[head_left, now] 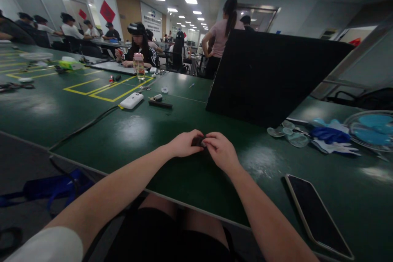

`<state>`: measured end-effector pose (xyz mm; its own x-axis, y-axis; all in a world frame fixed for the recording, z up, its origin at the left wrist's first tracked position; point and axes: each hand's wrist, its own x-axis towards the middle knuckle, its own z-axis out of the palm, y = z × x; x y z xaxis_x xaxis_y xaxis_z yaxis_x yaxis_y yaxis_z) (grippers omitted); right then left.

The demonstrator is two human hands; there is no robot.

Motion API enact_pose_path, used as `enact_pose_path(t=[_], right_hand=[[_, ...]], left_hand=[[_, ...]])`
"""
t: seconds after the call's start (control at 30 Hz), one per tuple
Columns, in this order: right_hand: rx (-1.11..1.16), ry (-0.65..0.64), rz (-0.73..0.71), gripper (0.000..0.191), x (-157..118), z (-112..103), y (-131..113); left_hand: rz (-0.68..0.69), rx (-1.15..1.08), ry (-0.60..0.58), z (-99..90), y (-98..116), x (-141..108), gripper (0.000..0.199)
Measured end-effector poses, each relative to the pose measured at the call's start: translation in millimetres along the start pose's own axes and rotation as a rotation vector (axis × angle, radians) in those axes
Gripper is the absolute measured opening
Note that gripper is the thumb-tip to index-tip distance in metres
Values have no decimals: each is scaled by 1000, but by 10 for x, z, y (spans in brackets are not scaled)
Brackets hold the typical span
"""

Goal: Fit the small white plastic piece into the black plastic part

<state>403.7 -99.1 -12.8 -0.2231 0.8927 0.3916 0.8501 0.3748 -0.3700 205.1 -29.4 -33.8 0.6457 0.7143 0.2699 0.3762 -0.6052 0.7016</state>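
One small dark object [197, 141] is sitting between the fingers of both hands, over the near part of the desk [172, 174]; whether its underside is touching the surface, I cannot tell. The left hand [183, 145] is gripping it from one side, thumb and forefinger parted only by its width. The right hand [223, 154] is meeting it from the other side, its thumb and forefinger nearly together, pinching at a shiny end; whether that end is a separate piece is too small to tell.

As for progress, the work seems to be in its middle: getting hold of the object is done, both hands are working on it, and neither is letting go. Finishing the handling and releasing it are remaining, I judge; how much is changed on the object itself is hidden by the fingers.

Beyond the fingers and to their left, a black bar [160, 105] is lying near a white device [132, 100], with a tape roll [165, 90] farther off. Ahead and right, a black panel [267, 77] is leaning. Well right of the fingers, gloves [333, 134] are lying bunched; nearer the body, a phone [317, 213] is resting.
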Motion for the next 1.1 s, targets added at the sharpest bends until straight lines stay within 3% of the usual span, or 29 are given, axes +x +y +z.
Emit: enact_pose_path(t=[0.1,0.17,0.27,0.3,0.37,0.43,0.53,0.63,0.7,0.8,0.87,1.1], right_hand=[[-96,114,135,31,25,-151,39],[-159,104,293,42,20,-312,134],[-249,-172,633,63,-21,-496,338],[-252,-284,685,65,-39,-515,408],[-210,-451,659,62,-72,-483,520],[-156,-494,555,54,-88,-386,566],[-105,-348,405,49,-77,-231,497],[-49,-227,307,61,-54,-155,361],[-29,-234,288,58,-47,-148,301],[-69,-276,277,29,-45,-168,279],[-78,-267,282,20,-43,-185,276],[63,-159,215,31,-45,-185,166]], left_hand=[[-8,-61,14,9,-30,0,49],[-19,-74,46,13,-64,5,49],[-61,-44,108,16,-122,16,48],[-79,-30,125,15,-138,20,49],[-108,-14,141,11,-159,28,49],[-119,-8,141,4,-161,33,49],[-104,20,123,-8,-139,35,49],[-87,57,112,-12,-112,36,47],[-86,76,111,-12,-100,35,47],[-76,86,119,-15,-93,32,46],[-66,75,126,-20,-90,30,45],[-59,111,128,-21,-81,27,46]])
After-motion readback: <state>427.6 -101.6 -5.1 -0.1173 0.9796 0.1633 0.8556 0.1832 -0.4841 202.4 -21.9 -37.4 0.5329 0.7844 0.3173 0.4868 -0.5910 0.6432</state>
